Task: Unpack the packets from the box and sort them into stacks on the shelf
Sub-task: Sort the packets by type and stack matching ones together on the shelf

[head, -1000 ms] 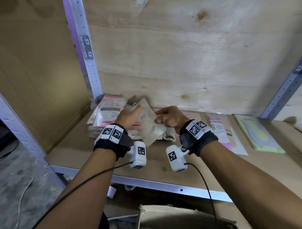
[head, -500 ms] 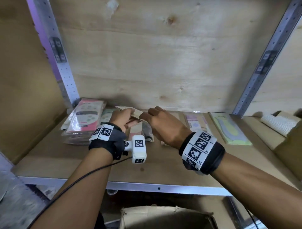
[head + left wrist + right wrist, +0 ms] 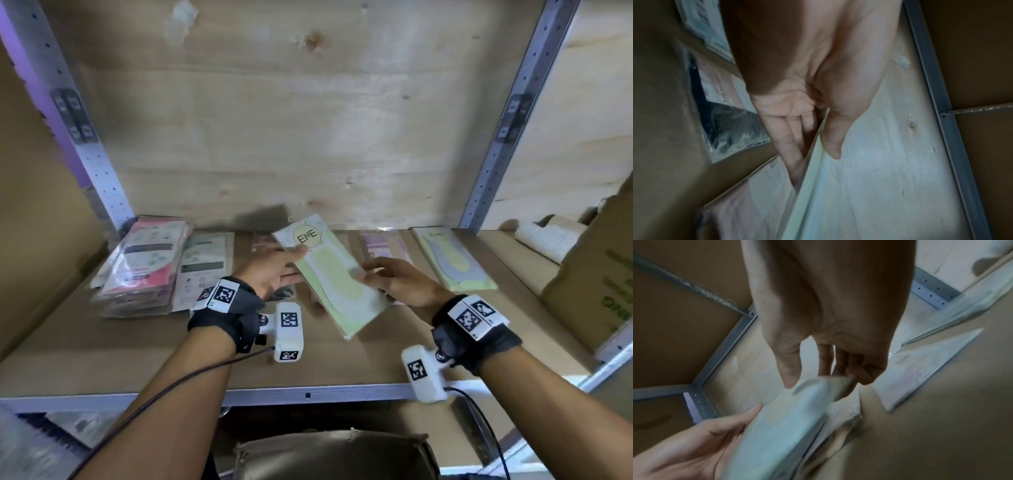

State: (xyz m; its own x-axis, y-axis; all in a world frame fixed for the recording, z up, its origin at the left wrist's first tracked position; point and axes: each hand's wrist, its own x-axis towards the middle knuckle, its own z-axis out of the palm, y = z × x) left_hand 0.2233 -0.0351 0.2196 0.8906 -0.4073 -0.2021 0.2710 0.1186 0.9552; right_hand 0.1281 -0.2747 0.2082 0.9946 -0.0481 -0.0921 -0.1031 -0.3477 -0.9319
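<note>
A pale green packet (image 3: 334,281) marked ENE hangs slantwise over the middle of the wooden shelf (image 3: 144,356), held by both hands. My left hand (image 3: 287,267) pinches its left edge, thumb on top and fingers (image 3: 789,146) straight beneath the packet (image 3: 818,186). My right hand (image 3: 363,274) pinches the right edge, which shows in the right wrist view as a blurred packet (image 3: 787,418) between thumb and fingertips (image 3: 838,371). A like green packet (image 3: 452,260) lies on the shelf at the right. The open cardboard box (image 3: 335,452) sits below the shelf.
A pink packet stack (image 3: 144,263) and a teal-white packet (image 3: 205,263) lie at the left, and a purple packet (image 3: 383,246) lies behind my right hand. A printed carton (image 3: 599,281) stands at the right. Metal uprights (image 3: 500,137) frame the bay, and a rail (image 3: 308,394) edges the front.
Both hands were low at the middle pile with a pale packet. Now they are raised and further right, holding the green ENE packet face up between them.
</note>
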